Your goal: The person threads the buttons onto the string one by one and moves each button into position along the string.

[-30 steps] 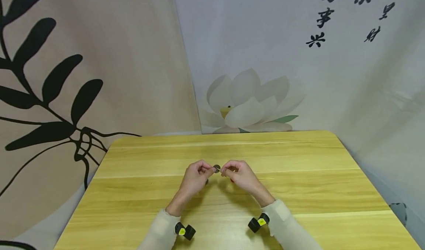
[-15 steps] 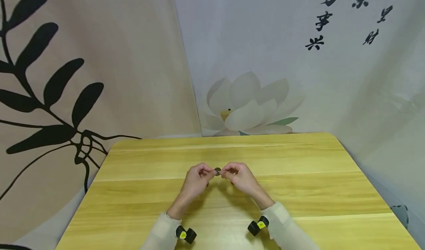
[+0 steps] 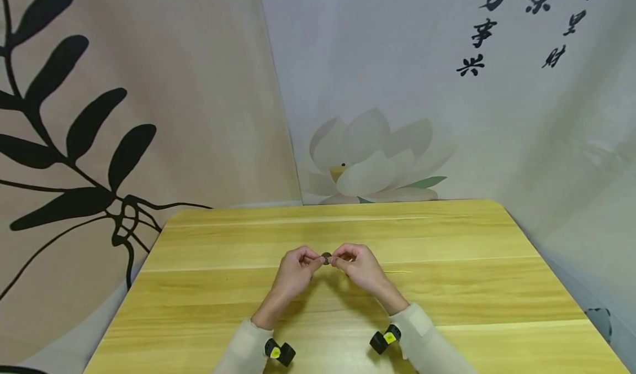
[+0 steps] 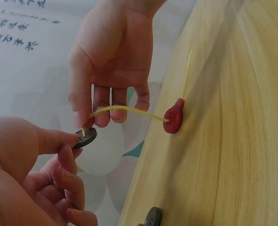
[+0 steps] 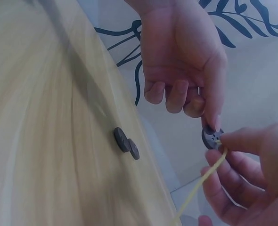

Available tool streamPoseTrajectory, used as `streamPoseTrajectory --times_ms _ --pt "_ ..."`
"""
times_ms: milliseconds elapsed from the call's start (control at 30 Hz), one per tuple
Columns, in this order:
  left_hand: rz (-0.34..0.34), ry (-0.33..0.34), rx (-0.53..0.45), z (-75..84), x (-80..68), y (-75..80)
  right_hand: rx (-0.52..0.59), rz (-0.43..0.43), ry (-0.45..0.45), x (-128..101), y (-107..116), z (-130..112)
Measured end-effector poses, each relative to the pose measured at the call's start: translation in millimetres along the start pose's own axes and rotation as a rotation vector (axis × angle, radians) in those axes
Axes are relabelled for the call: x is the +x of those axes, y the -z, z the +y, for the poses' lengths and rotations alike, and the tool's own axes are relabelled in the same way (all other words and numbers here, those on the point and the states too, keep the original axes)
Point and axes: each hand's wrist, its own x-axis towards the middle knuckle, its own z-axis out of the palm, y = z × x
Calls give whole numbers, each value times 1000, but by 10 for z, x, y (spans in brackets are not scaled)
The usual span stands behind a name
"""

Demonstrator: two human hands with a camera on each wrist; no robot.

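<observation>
Two bare hands meet above the middle of a pale wooden worktop [image 3: 447, 285], threading a button onto a cord. The left hand [image 3: 294, 272] pinches a small, round, dark grey button [image 4: 85, 137] by its edge between thumb and forefinger, with its other fingers curled in. The button is held in the air, clear of the wood, right between the two hands. The right hand [image 3: 359, 266] pinches the tip of a thin yellow cord [image 4: 129, 110] between thumb and forefinger and holds that tip at one of the button's holes; in the right wrist view the cord end sits at the face of the button.

From the pinch the cord arcs down to one red button [image 4: 173, 121], already strung on it and lying on the worktop below the right hand. The cord then runs on across the wood.

Two more dark grey buttons [image 5: 125, 142] lie loose on the worktop below the left hand, touching and partly overlapping. That makes four buttons in all: three grey and one red, with one cord.

Each wrist, in a cream sleeve [image 3: 427, 341], carries a small black camera [image 3: 385, 339] with a yellow mark.

Behind the worktop hang printed cloths: black leaves on beige at the left, a white lotus flower [image 3: 370, 158] in the middle, and black brush-written Chinese characters [image 3: 526, 20] at the upper right, too stylised to read with certainty.
</observation>
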Motion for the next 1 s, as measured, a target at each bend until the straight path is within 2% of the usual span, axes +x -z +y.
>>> streamPoseTrajectory --times_ms 333,700,1000 --pt "3 -7 -9 -27 2 -22 0 33 -16 -3 -21 -2" --pt "-3 20 -25 -43 -18 -18 -4 44 5 -22 -33 22" --pt "0 28 -31 -25 17 -25 -98 2 110 -31 -34 0"
